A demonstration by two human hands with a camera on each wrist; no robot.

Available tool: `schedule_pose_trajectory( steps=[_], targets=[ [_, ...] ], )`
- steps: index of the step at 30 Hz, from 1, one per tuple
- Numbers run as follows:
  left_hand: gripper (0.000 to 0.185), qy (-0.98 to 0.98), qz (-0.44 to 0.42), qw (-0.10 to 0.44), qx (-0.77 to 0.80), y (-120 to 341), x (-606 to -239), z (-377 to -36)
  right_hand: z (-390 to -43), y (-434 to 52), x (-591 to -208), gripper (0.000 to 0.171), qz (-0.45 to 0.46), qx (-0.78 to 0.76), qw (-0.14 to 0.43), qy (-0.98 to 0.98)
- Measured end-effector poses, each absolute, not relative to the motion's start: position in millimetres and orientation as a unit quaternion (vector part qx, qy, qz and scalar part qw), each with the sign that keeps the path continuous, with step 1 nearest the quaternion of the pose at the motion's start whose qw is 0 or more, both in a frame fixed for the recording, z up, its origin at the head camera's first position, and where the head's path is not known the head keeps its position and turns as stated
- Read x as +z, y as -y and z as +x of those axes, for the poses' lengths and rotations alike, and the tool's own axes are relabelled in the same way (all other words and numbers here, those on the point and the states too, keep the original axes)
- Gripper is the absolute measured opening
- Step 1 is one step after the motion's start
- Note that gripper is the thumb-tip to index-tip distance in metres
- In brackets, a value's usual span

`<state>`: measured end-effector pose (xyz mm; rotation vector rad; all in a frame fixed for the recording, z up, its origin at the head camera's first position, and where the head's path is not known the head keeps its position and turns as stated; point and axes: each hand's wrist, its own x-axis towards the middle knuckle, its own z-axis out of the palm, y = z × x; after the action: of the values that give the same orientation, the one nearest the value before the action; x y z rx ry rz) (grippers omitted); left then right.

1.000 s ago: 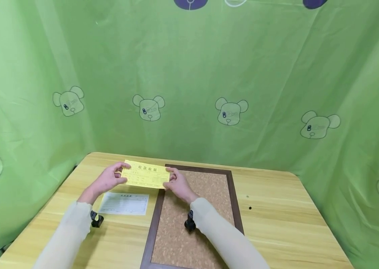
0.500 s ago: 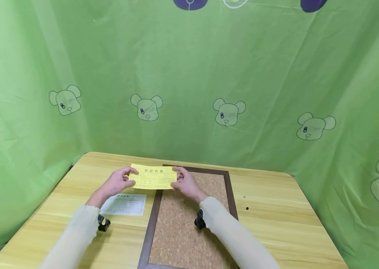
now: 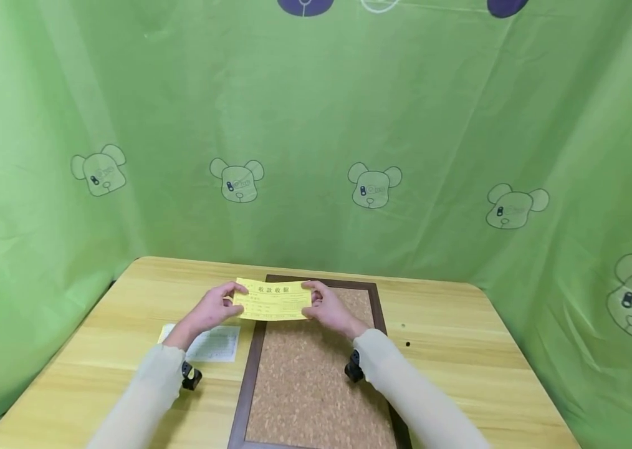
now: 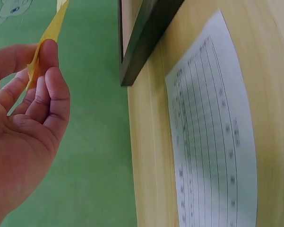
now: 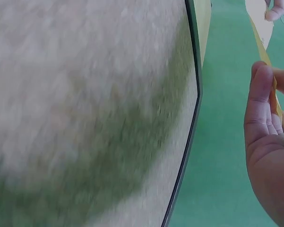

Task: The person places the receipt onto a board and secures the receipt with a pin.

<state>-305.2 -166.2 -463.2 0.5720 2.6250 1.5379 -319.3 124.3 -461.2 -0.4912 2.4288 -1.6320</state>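
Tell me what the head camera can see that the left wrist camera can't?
Only the head view shows the right hand, the cork board's surface and the green bear curtain. Only the left wrist view shows the white form's ruled lines close up. Both show the left hand pinching the yellow receipt, above the wooden table.

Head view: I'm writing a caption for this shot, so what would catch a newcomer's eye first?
Most striking is the yellow slip, held up above the far end of the cork board, pinched at its ends by the left hand and the right hand. Next comes the green bear-print cloth that walls in the wooden table. A white printed sheet lies flat on the table left of the board.
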Motion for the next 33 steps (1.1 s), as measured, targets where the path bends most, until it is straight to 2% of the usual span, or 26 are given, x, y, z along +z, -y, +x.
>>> schedule_pose_trajectory(
  steps=[12,33],
  targets=[
    [0.035,-0.851,0.203,0.060,0.482,132,-470,-311,-314,-165,-459,0.063,-0.181,-0.448,0.093,-0.871],
    [0.032,-0.873,0.226,0.093,0.423,94,-485,-319,-314,-202,-466,0.064,-0.178,-0.422,0.137,-0.879]
  ],
)
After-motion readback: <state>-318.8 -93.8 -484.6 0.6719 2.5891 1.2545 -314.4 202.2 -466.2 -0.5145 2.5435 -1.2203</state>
